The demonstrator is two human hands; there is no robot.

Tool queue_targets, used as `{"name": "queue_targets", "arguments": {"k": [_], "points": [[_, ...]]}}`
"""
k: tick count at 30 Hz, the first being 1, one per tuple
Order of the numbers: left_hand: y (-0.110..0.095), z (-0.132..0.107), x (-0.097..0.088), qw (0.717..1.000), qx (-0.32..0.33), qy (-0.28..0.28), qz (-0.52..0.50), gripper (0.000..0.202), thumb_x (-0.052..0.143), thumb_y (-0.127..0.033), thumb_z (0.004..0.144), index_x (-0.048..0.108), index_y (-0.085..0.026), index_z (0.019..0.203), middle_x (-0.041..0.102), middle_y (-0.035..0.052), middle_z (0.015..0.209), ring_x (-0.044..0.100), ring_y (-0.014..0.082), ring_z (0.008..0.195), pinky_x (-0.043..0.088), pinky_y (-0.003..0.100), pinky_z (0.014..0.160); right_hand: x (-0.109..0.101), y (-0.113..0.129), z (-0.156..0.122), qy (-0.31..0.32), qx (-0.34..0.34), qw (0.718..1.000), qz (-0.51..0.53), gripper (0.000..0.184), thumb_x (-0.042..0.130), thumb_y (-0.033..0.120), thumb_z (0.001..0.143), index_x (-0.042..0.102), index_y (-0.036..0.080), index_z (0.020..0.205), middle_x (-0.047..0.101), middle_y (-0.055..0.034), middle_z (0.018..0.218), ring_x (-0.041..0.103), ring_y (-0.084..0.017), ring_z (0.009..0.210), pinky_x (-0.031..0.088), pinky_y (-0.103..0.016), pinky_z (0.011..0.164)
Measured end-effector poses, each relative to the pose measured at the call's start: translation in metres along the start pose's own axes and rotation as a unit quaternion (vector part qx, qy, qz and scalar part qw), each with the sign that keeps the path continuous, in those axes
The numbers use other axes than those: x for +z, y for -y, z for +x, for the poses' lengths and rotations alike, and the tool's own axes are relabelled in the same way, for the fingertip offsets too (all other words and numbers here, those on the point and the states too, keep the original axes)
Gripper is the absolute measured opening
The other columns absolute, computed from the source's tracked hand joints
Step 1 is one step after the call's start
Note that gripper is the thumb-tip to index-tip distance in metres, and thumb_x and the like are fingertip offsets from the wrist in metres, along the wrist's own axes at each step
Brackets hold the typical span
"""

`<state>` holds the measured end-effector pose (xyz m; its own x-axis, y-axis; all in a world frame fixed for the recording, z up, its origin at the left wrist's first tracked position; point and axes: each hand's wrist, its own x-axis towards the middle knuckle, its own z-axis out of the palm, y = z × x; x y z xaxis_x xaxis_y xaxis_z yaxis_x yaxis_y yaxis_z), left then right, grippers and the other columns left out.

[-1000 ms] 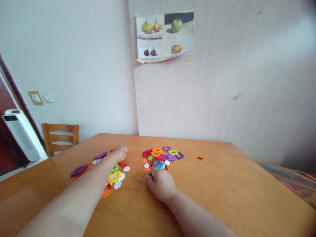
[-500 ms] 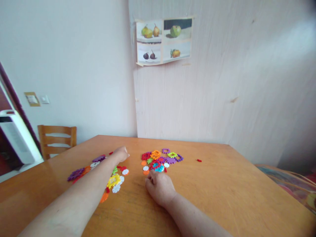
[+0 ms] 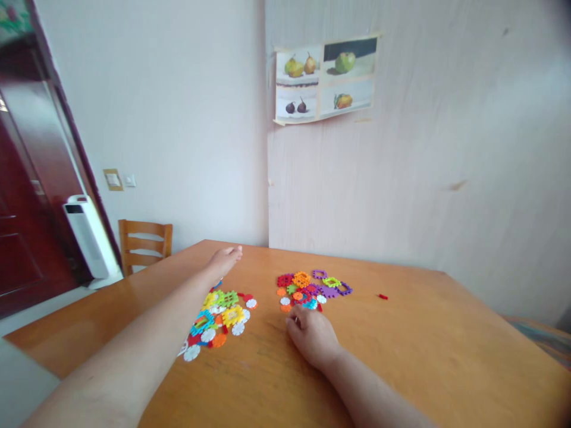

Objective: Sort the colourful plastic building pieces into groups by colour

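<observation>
My left hand point(image 3: 226, 260) reaches toward the far left of the table, beyond a loose pile of plastic pieces. Its fingers are mostly hidden behind the back of the hand. My left forearm covers part of that pile, where a yellow square block point(image 3: 232, 315), a green block point(image 3: 229, 298), a blue frame point(image 3: 203, 321) and white notched discs point(image 3: 191, 353) show. My right hand point(image 3: 314, 337) rests closed on the table, fingers curled in, just in front of a second pile with an orange block point(image 3: 301, 279) and a purple piece point(image 3: 329, 292). Whatever it pinches is too small to make out.
One small red piece point(image 3: 383, 296) lies alone on the wooden table point(image 3: 401, 351) at the right. A wooden chair point(image 3: 145, 244) stands behind the left edge. Fruit pictures point(image 3: 325, 80) hang on the wall, and a white upright appliance point(image 3: 89, 238) stands by the door.
The view has turned left, so everything sits farther right. My left hand has moved farther away and left over the table, uncovering more of the left pile. The right hand stays in place.
</observation>
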<state>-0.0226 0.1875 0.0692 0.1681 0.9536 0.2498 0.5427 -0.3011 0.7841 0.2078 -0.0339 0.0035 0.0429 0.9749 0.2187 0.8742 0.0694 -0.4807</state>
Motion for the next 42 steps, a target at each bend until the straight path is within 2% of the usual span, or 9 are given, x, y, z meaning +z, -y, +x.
{"name": "queue_targets", "arguments": {"k": [2,5,9,14,22,32,34,37,42], "points": [[0.024,0.002,-0.016,0.995,-0.018,-0.029,0.098,0.056,0.037,-0.060,0.087,0.067,-0.014,0.100,0.070,0.0139,0.112,0.062,0.0258,0.107,0.048,0.031,0.083,0.002,-0.001,0.000,-0.001,-0.001,1.000,0.003,0.019,0.045,0.030,0.091,0.062,0.021,0.088,0.069,-0.0027,0.085,0.060,-0.014,0.078,0.029,-0.023,0.061],[0.052,0.002,-0.030,0.973,-0.059,-0.013,0.223,0.057,0.037,-0.058,0.088,0.069,-0.014,0.102,0.066,0.0162,0.121,0.056,0.0291,0.121,0.043,0.033,0.094,0.005,-0.003,0.001,-0.011,-0.006,1.000,0.010,0.020,0.045,0.031,0.091,0.061,0.021,0.085,0.068,-0.0019,0.081,0.059,-0.014,0.075,0.028,-0.023,0.060],[0.067,0.005,-0.033,0.960,-0.055,0.027,0.272,0.065,0.030,-0.063,0.088,0.068,-0.016,0.114,0.061,0.0126,0.131,0.051,0.0277,0.128,0.040,0.033,0.100,0.009,-0.006,0.001,-0.024,-0.014,0.999,0.023,0.020,0.045,0.031,0.090,0.060,0.020,0.081,0.067,-0.0017,0.079,0.059,-0.013,0.073,0.026,-0.023,0.059],[0.067,0.013,-0.028,0.963,-0.037,0.082,0.253,0.074,0.029,-0.069,0.086,0.058,-0.019,0.132,0.045,0.0089,0.146,0.039,0.0262,0.137,0.035,0.035,0.108,0.012,-0.008,0.001,-0.034,-0.015,0.999,0.033,0.020,0.045,0.030,0.090,0.058,0.021,0.078,0.066,-0.0001,0.074,0.057,-0.012,0.068,0.025,-0.023,0.057],[0.068,0.007,-0.021,0.970,-0.057,0.150,0.181,0.087,0.031,-0.079,0.079,0.055,-0.015,0.134,0.043,0.0128,0.146,0.039,0.0288,0.137,0.035,0.038,0.108,0.010,-0.008,0.001,-0.025,-0.012,0.999,0.031,0.019,0.045,0.031,0.090,0.059,0.022,0.080,0.067,0.0000,0.075,0.059,-0.012,0.070,0.028,-0.022,0.059],[0.022,-0.047,-0.004,0.976,0.000,0.214,0.048,0.075,0.039,-0.079,0.077,0.072,-0.017,0.104,0.070,0.0110,0.116,0.063,0.0271,0.110,0.044,0.035,0.097,0.007,-0.009,0.001,-0.020,-0.016,0.999,0.033,0.019,0.046,0.032,0.089,0.059,0.022,0.081,0.067,-0.0009,0.076,0.059,-0.013,0.070,0.031,-0.022,0.060],[0.014,-0.056,-0.006,0.981,0.004,0.196,-0.011,0.075,0.037,-0.077,0.079,0.072,-0.015,0.102,0.072,0.0127,0.110,0.065,0.0265,0.105,0.046,0.035,0.094,0.007,-0.009,0.001,-0.020,-0.017,0.999,0.038,0.018,0.047,0.032,0.089,0.060,0.021,0.082,0.067,-0.0015,0.076,0.059,-0.014,0.071,0.032,-0.022,0.061],[0.011,-0.067,-0.018,0.993,0.018,0.098,-0.056,0.072,0.036,-0.074,0.082,0.071,-0.013,0.101,0.072,0.0127,0.109,0.065,0.0259,0.105,0.046,0.036,0.094,0.006,-0.011,0.002,-0.021,-0.019,0.998,0.048,0.018,0.047,0.031,0.089,0.061,0.021,0.082,0.068,-0.0022,0.076,0.059,-0.014,0.070,0.033,-0.022,0.062],[0.039,-0.086,-0.054,0.995,0.028,-0.082,0.045,0.066,0.032,-0.068,0.086,0.071,-0.017,0.097,0.072,0.0103,0.107,0.064,0.0263,0.104,0.045,0.035,0.093,0.007,-0.013,0.001,-0.045,-0.033,0.997,0.059,0.022,0.045,0.033,0.090,0.059,0.020,0.078,0.066,-0.0017,0.072,0.058,-0.014,0.067,0.033,-0.022,0.060]]}}
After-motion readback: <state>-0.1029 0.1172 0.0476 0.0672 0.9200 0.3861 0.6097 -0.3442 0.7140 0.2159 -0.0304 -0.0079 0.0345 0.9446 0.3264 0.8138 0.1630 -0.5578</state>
